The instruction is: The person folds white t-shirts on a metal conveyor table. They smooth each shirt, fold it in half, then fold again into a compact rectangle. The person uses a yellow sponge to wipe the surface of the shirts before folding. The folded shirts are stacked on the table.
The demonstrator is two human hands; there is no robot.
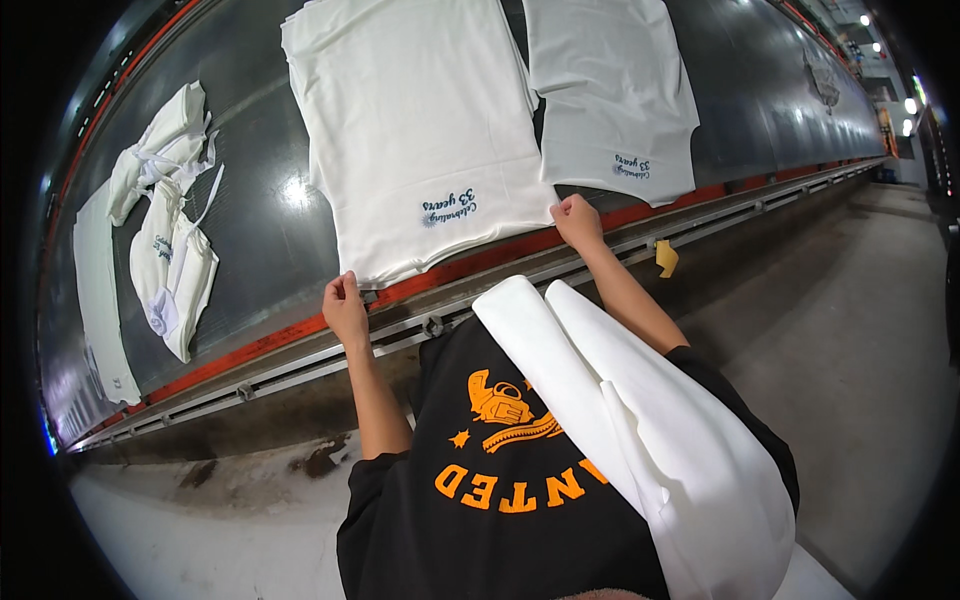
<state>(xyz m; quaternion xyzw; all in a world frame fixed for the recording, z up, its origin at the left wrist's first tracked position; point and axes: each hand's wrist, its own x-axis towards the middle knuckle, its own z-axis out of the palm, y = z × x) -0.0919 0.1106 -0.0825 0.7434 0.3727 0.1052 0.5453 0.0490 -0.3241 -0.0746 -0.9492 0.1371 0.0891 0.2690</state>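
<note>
Fingertip-pinching white printed cloth (420, 130) in left hand (346, 316) and right hand (578, 222); could crease between them if tugged unevenly

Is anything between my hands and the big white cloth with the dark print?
Nothing visible: your left hand holds the near left corner of the white cloth, and your right hand holds its near right corner. The pale gray cloth lies to its right, not between.
</note>
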